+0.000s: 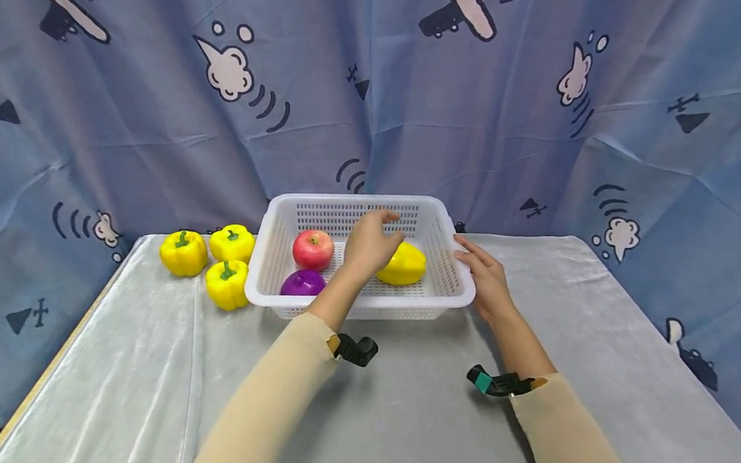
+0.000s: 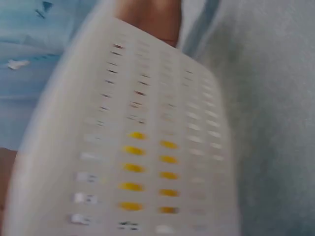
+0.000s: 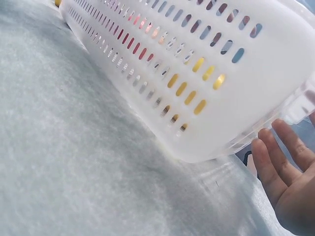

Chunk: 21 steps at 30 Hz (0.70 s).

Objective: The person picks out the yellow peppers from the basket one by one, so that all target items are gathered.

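Reaching into the white basket (image 1: 452, 294), the left hand (image 1: 371, 244) is seen with fingers loosely curled over the yellow pepper (image 1: 405, 265), which lies at its 4 o'clock. The right hand (image 1: 486, 277), fingers straight, rests at the rim's 3 o'clock side.

Beige long sleeves (image 1: 273, 403), a black camera strapped at each wrist.

Right hand (image 3: 290, 182) (open) beside basket (image 3: 236, 64)

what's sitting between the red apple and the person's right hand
In the head view, the yellow pepper in the white basket, partly under the left hand, and the basket's right wall lie between the red apple and right hand.
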Tool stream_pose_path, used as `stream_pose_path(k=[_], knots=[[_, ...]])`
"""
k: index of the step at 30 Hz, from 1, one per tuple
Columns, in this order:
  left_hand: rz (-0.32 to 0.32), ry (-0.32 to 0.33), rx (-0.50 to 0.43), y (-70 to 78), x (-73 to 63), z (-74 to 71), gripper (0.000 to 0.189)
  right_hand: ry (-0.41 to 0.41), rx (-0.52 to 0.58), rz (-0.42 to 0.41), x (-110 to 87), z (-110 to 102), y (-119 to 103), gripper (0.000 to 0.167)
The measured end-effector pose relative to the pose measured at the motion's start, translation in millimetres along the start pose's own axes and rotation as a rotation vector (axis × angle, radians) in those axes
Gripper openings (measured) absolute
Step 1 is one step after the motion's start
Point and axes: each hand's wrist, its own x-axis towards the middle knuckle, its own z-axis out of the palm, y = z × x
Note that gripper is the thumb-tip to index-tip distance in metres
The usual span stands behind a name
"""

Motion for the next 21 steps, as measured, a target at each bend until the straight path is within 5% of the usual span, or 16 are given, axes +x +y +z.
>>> stream_pose_path(k=[6,21], knots=[[-0.015,0.012,0.012,-9.3,8.9,13.7,0.037,-0.005,-0.003,-0.004,2.1,2.7,1.8,0.049],[-0.043,-0.002,0.181,-13.6,9.1,21.1,0.039,0.009,-0.022,0.008,1.9,0.5,1.6,0.050]])
